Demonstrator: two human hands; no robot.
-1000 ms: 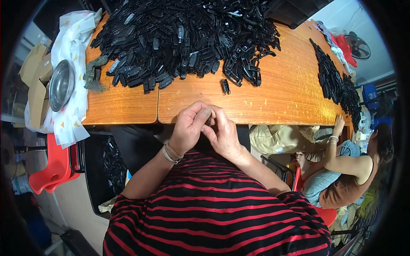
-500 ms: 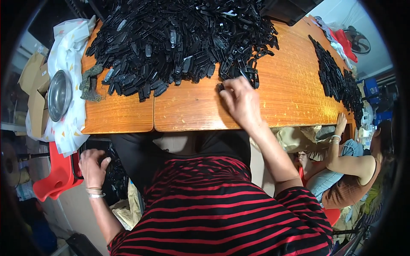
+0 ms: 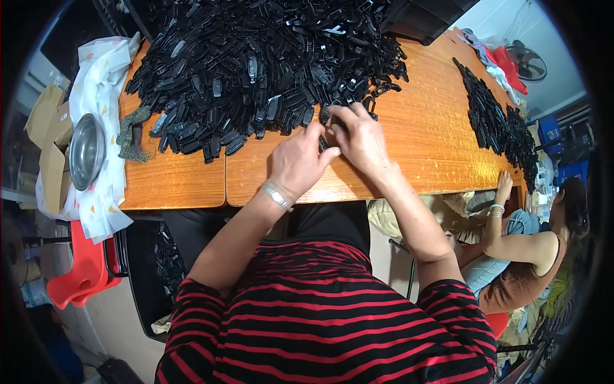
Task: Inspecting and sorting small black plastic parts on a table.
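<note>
A big heap of small black plastic parts [image 3: 256, 64] covers the far half of the wooden table [image 3: 422, 153]. Both my hands meet at the heap's near edge. My left hand [image 3: 295, 165], with a metal bracelet at the wrist, pinches a black plastic part [image 3: 325, 142] from the left. My right hand [image 3: 361, 137] closes on the same part from the right, its fingertips among the loose pieces. Most of the part is hidden by my fingers.
A steel bowl [image 3: 86, 150] sits on a white cloth [image 3: 96, 83] at the table's left end, beside a greenish rag [image 3: 131, 133]. A black crate with parts [image 3: 160, 256] and a red stool [image 3: 80, 272] stand below left. Another person [image 3: 531, 246] sits right, near a second row of parts [image 3: 499, 121].
My left hand came up from the crate at my lower left and joined my right hand, which had reached out to the edge of the heap.
</note>
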